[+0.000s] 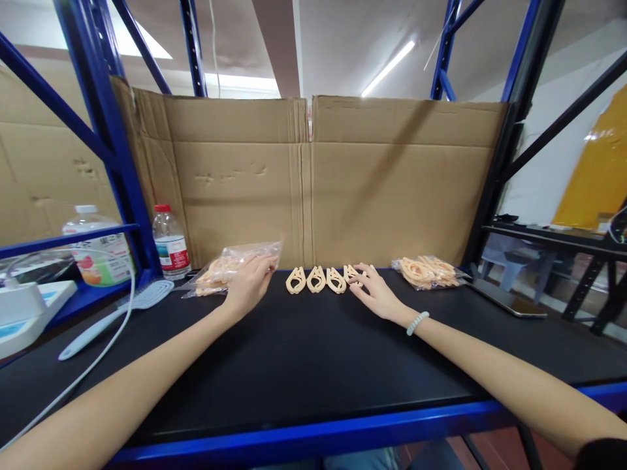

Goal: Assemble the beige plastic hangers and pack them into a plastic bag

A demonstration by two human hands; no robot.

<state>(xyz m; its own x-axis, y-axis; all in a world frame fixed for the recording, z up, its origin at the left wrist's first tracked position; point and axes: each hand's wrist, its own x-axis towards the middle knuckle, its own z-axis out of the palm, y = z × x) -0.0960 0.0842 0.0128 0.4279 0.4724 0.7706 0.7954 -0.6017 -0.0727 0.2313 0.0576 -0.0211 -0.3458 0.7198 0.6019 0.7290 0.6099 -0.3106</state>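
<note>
On the black tabletop (313, 365), several peach-coloured clips (316, 279) with oval openings stand in a row near the cardboard wall. My right hand (375, 294) reaches over the right end of this row with its fingers apart, the fingertips at the last clips and partly covering them. My left hand (251, 282) is at a clear plastic bag (232, 254) of similar peach-coloured pieces, left of the row. Its fingers are bent at the bag's right edge and appear to grip the film. Another clear bag (426, 271) of such pieces lies to the right of my right hand.
Cardboard sheets (401, 189) wall off the back. At the left stand a water bottle (170, 243) and a larger jug (100, 245); a hairbrush (117, 314), a white cable (105, 349) and a power strip (36, 316) lie nearby. A phone-like flat device (509, 300) lies at the right.
</note>
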